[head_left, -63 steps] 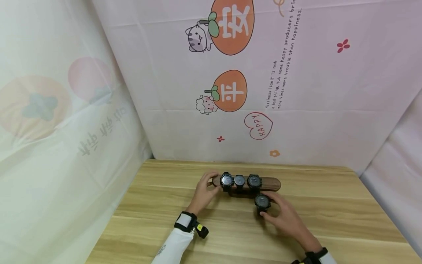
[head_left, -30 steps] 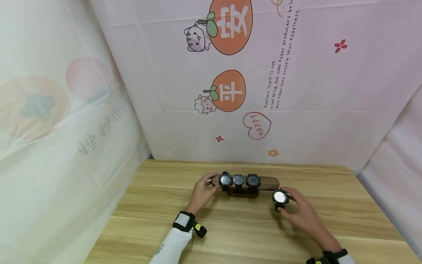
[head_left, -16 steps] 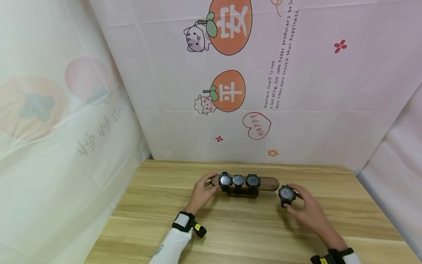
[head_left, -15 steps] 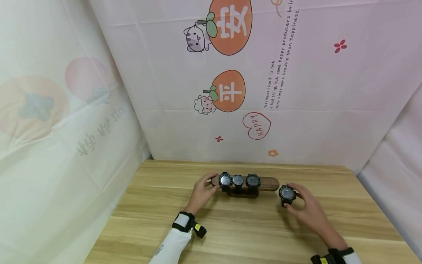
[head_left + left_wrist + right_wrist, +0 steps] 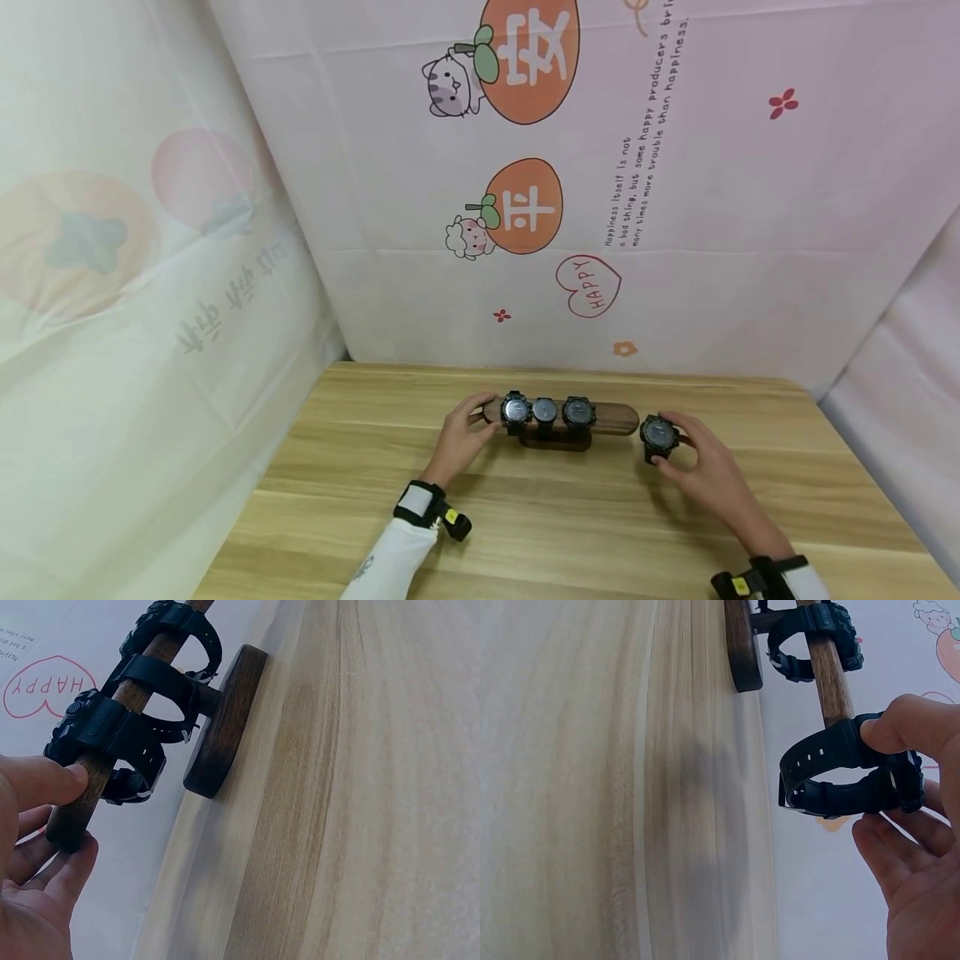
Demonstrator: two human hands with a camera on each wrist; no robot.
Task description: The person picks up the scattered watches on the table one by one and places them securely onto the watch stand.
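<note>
A dark wooden watch stand stands on the table, its bar level above a small base. Three black watches sit strapped round the bar: one at the left, a smaller middle one and a third. My left hand grips the bar's left end between thumb and fingers. With thumb and fingers, my right hand pinches another black watch, its strap buckled into a loop. This watch is at the bar's right end; whether the tip enters the loop I cannot tell.
The wood-grain table reaches back to a white printed cloth hanging behind it. More cloth hangs at the left and right. Each wrist wears a black strap with a small camera.
My right hand has carried its watch from in front of the bar to the right, then slightly back toward the bar's right end. The left hand keeps its grip on the stand.
</note>
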